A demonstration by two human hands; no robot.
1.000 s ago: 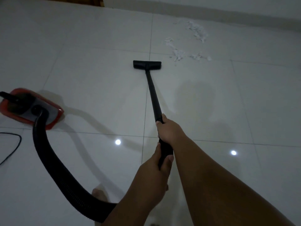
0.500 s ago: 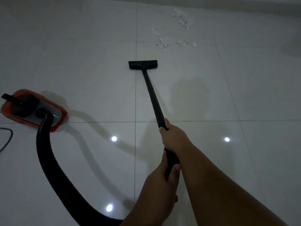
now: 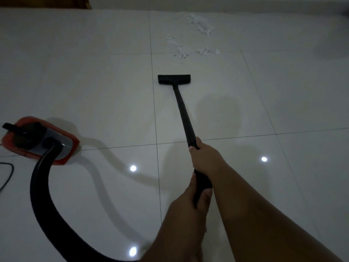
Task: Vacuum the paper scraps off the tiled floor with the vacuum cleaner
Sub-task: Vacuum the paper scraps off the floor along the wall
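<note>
Gripping the black wand (image 3: 184, 112) w/ both hands: the right hand (image 3: 204, 157) is closed around it higher up the tube, and the left hand (image 3: 190, 203) is clamped on the thicker end just behind the right one, thumb lying on top. From the right hand the wand runs forward and a bit to the left, down to the nozzle (image 3: 174, 79), which lies flat on the floor (image 3: 94, 82). The scraps (image 3: 190, 42) are white bits scattered beyond the nozzle, far ahead of the hands and slightly to the right; they are near the nozzle but not touching it. To the left of the hands, well apart, sits the red vac body (image 3: 39, 140); its hose (image 3: 43, 195) bends from it toward the person, passing under the left arm. A thin cord (image 3: 8, 174) lies left of the body. Room is dim, w/ light spots reflected on the tiles.
</note>
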